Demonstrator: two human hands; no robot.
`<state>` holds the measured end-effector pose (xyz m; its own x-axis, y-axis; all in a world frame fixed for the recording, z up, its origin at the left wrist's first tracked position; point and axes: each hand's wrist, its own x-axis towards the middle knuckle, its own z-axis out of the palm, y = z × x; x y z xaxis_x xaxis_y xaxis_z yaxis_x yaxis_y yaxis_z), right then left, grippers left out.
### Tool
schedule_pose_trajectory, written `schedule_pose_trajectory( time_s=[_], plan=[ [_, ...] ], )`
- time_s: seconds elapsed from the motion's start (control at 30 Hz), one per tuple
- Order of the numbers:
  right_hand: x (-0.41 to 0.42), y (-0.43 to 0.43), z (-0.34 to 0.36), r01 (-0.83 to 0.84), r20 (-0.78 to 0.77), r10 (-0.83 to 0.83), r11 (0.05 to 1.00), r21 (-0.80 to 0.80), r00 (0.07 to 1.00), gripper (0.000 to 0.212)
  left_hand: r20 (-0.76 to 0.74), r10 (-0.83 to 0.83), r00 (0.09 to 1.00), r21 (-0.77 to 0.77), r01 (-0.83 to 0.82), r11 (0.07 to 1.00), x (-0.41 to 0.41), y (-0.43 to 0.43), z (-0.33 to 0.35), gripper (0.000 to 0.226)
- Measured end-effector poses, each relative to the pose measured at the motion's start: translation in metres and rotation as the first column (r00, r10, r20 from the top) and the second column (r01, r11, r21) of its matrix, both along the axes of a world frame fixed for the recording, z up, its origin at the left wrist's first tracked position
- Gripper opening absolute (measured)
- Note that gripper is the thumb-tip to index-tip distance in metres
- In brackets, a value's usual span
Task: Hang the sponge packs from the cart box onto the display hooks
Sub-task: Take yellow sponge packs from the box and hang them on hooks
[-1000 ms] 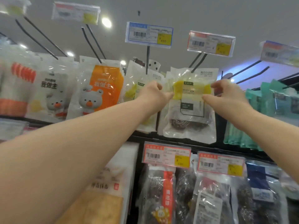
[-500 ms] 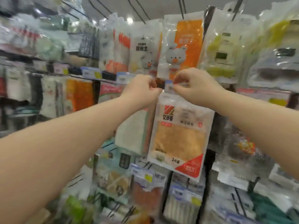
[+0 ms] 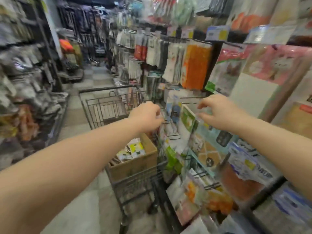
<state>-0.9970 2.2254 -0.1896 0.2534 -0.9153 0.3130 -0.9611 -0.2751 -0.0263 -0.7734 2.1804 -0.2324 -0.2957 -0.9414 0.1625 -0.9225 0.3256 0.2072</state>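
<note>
Stretched forward: the left grip (image 3: 146, 115), fingers curled in, and the right grip (image 3: 217, 114), fingers loosely bent. Too blurred to tell whether either is clamped on anything. Just beyond both, hanging clear plastic packs (image 3: 187, 119) on black wire display hooks (image 3: 190, 98). Below the left forearm, yellow-and-white sponge packs (image 3: 133, 149) lying in the open brown cardboard box (image 3: 135, 164), inside the dark wire shopping cart (image 3: 108, 102). Underneath, grey tiled aisle floor (image 3: 87, 208).

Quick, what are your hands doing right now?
Left hand: fingers curled, can't tell if it holds anything.
Right hand: open, holding nothing.
</note>
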Motion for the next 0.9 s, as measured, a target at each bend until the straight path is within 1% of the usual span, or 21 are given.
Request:
schedule_pose_trajectory(
  time_s=[0.07, 0.13, 0.23, 0.33, 0.47, 0.6, 0.73, 0.9],
  plan=[
    [0.012, -0.004, -0.025, -0.016, 0.003, 0.015, 0.999, 0.042, 1.0, 0.026, 0.069, 0.056, 0.996, 0.034, -0.059, 0.998, 0.024, 0.005, -0.024, 0.031],
    [0.024, -0.007, -0.048, -0.044, 0.001, 0.044, 0.994, 0.104, 0.999, 0.027, 0.102, 0.114, 0.988, 0.064, -0.121, 0.991, 0.044, 0.007, -0.047, 0.035],
    [0.041, -0.023, -0.076, -0.087, -0.028, 0.093, 0.98, 0.178, 0.995, 0.027, 0.117, 0.188, 0.975, 0.094, -0.2, 0.975, 0.073, 0.004, -0.077, 0.037],
    [0.062, -0.051, -0.098, -0.089, -0.021, 0.097, 0.967, 0.239, 0.995, 0.029, 0.11, 0.221, 0.969, 0.128, -0.234, 0.964, 0.102, -0.009, -0.1, 0.035],
    [0.098, -0.1, -0.126, -0.061, -0.011, 0.068, 0.949, 0.309, 0.998, 0.029, 0.097, 0.247, 0.964, 0.154, -0.26, 0.953, 0.142, -0.049, -0.123, 0.03],
    [0.136, -0.155, -0.157, -0.026, -0.054, 0.05, 0.926, 0.377, 0.997, 0.029, 0.081, 0.252, 0.964, 0.213, -0.264, 0.941, 0.18, -0.104, -0.151, 0.035],
    [0.17, -0.2, -0.19, 0.006, -0.068, 0.03, 0.877, 0.48, 0.997, 0.035, 0.087, 0.23, 0.969, 0.296, -0.246, 0.923, 0.213, -0.149, -0.181, 0.033],
    [0.195, -0.24, -0.23, 0.068, -0.119, 0.005, 0.796, 0.601, 0.993, 0.035, 0.082, 0.205, 0.975, 0.411, -0.22, 0.885, 0.23, -0.188, -0.223, 0.035]
  ],
)
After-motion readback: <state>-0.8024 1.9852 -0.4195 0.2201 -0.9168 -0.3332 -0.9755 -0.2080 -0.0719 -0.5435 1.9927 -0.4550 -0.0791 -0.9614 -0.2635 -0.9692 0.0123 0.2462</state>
